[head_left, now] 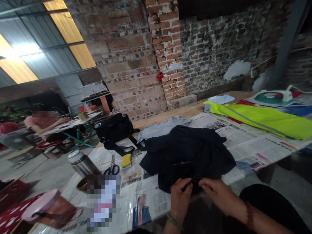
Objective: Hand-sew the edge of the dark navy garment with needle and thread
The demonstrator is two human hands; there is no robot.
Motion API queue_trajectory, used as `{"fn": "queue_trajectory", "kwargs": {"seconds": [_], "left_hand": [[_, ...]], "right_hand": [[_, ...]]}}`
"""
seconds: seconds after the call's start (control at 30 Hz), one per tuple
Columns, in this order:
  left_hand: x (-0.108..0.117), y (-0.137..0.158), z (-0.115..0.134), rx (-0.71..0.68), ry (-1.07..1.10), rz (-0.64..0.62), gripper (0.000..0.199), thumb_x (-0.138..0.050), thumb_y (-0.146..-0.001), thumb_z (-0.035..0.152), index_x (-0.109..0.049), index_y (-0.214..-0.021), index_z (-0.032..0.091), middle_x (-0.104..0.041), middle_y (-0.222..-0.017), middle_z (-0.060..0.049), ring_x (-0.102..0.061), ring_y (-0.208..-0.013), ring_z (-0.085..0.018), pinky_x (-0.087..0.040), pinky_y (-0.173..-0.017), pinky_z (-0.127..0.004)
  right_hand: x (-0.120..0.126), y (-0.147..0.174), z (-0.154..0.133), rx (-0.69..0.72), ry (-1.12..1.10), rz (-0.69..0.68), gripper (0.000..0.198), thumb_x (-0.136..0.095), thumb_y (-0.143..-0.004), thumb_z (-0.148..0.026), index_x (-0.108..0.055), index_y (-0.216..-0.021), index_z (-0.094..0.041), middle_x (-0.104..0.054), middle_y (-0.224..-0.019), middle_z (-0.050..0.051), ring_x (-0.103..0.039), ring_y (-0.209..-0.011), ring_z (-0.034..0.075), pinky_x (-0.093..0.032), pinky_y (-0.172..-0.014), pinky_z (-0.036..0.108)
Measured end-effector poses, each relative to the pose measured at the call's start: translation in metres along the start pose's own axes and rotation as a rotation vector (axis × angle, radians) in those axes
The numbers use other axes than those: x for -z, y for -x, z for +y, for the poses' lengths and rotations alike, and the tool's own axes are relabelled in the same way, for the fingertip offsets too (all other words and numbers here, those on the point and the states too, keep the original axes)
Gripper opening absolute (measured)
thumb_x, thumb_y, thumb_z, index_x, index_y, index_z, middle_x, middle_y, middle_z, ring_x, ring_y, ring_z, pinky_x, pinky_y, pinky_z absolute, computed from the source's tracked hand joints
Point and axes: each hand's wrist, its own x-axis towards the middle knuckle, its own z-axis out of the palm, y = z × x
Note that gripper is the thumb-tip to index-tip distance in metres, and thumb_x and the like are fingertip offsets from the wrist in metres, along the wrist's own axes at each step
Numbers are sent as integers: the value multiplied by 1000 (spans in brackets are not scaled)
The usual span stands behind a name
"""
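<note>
A dark navy garment [187, 151] lies bunched on the newspaper, its near edge hanging by the table's front. My left hand [180, 195] pinches that edge between thumb and fingers. Just to the right, my right hand [218, 191] is closed in a pinch close to the cloth. A thin pale line shows between the two hands, too fine to name. Behind the garment lies a light grey cloth [163, 126]. Scissors [112, 168] and a yellow sponge-like block [126, 160] rest to the left.
Newspaper [156, 201] covers the wooden table. On the left are a steel flask [83, 162], a brown bowl [83, 183], a pink-lidded pot [53, 208] and a black bag [114, 128]. At right lie a yellow reflective cloth [258, 118] and an iron [273, 97]. A person [44, 120] sits farther off.
</note>
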Motion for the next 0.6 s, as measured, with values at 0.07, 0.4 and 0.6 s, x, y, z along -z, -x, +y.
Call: {"fn": "queue_trajectory", "kwargs": {"seconds": [0.07,0.4,0.6], "left_hand": [[0,0,-1,-7,0,7,20,-55,-72,16,-73,-82,20,-62,-67,-3,-57,-63,-15,-45,-58,-23],[0,1,3,-27,-26,21,19,-56,-72,16,-73,-80,21,-62,-65,-2,-58,-62,-14,-45,-57,-22],[2,3,4,-85,-40,33,18,-55,-74,17,-72,-76,21,-62,-66,-2,-58,-63,-14,-45,-59,-22]], "right_hand": [[0,0,0,4,4,0,28,-34,-82,-25,-61,-80,-19,-59,-65,-1,-55,-61,14,-38,-56,22],[1,-1,-5,-35,13,-19,27,-33,-81,-25,-59,-77,-18,-56,-60,-1,-53,-58,13,-37,-54,22],[-5,-1,-8,-71,-31,-10,25,-33,-82,-28,-54,-72,-20,-51,-53,-3,-50,-52,12,-36,-50,21]]}}
